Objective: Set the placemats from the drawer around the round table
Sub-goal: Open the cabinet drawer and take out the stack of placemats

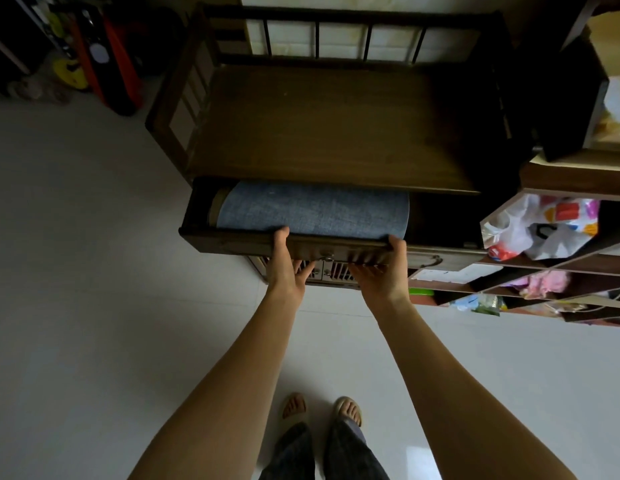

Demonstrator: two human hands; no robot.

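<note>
Both hands grip the front of the open drawer (232,242): left hand (288,263) and right hand (381,265), thumbs over its top edge. Blue placemats (312,209) (apparently stacked) lie flat inside the drawer.

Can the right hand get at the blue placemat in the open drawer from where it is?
Probably yes: the right hand grips the drawer front, and the blue placemat lies uncovered just behind it.

Both bare arms were extended forward, roughly parallel. The left hand (288,268) had its thumb hooked over the drawer (232,242) front's top edge, fingers curled beneath. The right hand (383,266) mirrored it, thumb on top, fingers under the front. Feet in sandals stood below
</note>
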